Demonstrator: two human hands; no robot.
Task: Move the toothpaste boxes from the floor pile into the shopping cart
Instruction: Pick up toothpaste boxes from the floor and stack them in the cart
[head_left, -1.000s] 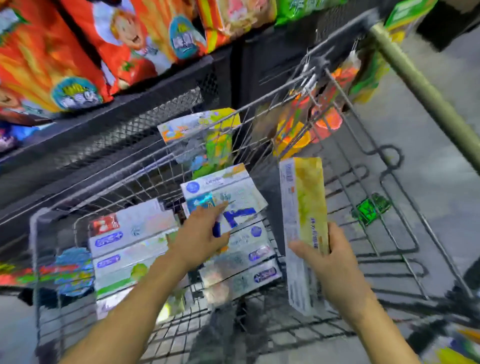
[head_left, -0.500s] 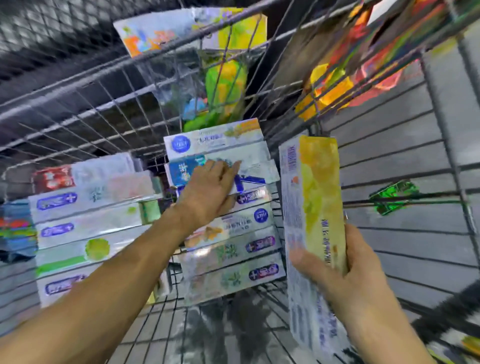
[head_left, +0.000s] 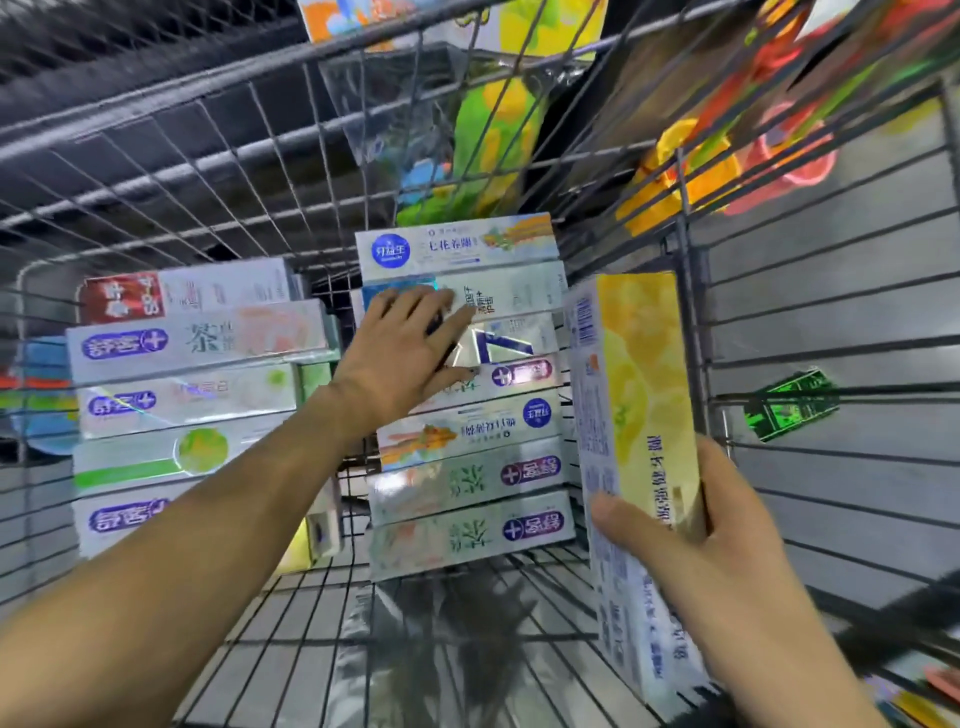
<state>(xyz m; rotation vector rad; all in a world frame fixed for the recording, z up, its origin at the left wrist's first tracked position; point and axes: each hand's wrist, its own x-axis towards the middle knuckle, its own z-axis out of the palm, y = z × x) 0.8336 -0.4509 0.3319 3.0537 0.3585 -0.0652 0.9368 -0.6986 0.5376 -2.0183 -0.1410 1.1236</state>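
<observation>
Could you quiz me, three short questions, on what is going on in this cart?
1. True or false: the left hand holds a box.
2. What does the right hand grip? A) a green bag B) the yellow box C) the cart wire
3. Fill in: the yellow box stands to the ___ of the middle stack.

Key: 1 false, its straight fingers rest flat on the stack; 2 B; 3 right.
</observation>
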